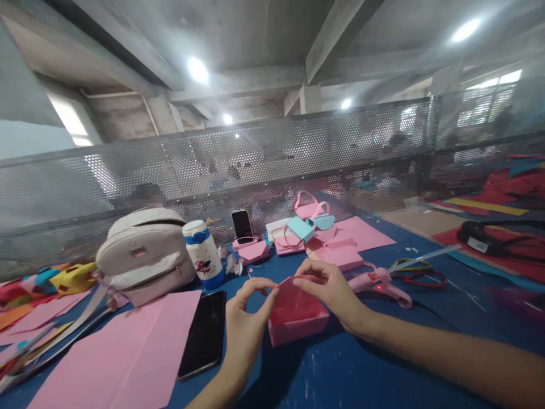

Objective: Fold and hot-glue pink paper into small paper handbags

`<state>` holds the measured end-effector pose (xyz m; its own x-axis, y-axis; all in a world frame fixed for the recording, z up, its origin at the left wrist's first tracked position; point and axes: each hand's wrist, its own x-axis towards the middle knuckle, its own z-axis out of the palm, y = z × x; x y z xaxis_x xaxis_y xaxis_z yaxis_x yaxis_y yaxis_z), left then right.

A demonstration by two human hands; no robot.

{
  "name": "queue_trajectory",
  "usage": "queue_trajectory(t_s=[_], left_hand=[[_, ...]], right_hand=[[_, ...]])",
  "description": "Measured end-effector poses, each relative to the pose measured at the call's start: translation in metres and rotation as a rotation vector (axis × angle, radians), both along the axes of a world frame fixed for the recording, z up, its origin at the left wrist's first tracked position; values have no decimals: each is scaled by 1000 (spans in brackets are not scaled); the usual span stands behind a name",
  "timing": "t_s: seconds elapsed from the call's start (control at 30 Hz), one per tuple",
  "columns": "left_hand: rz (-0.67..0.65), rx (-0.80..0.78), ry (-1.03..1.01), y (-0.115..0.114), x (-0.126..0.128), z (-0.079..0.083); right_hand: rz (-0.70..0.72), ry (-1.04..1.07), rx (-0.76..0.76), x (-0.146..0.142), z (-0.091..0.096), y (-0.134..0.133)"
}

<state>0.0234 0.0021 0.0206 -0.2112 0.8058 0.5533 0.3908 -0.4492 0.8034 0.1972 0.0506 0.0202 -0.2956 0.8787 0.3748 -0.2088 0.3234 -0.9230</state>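
Note:
A small pink paper box (298, 328), open at the top, stands on the blue table in front of me. My left hand (247, 321) pinches the left corner of its raised back flap between thumb and fingers. My right hand (326, 287) pinches the same flap farther right, at its upper edge. Just right of my right hand lies a pink glue gun (381, 284) with a small red light and a clear glue stick. Behind the box sit folded pink paper pieces (336, 255).
On the left are a pink paper sheet (123, 346), a black tablet (204, 335), a white backpack (145, 250) and a bottle (204, 255). Small paper bags (251, 250), a phone (242, 224) and scissors (419, 275) lie farther back. A perforated metal screen (264, 165) closes the table's far side.

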Motion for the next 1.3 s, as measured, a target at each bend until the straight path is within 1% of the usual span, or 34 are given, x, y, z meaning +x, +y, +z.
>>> queue_trajectory(t_s=[0.23, 0.4, 0.9, 1.13, 1.3], left_hand=[[4, 9, -13, -1, -1, 4], [0, 27, -12, 0, -3, 3], [-3, 28, -33, 0, -4, 2], [-31, 50, -43, -4, -3, 4], [-11, 51, -58, -2, -3, 5]], right_hand=[[0, 14, 30, -1, -1, 3], [4, 27, 27, 0, -2, 5], [-65, 19, 40, 0, -2, 9], [-91, -25, 117, 0, -2, 10], [-102, -71, 182, 2, -3, 9]])
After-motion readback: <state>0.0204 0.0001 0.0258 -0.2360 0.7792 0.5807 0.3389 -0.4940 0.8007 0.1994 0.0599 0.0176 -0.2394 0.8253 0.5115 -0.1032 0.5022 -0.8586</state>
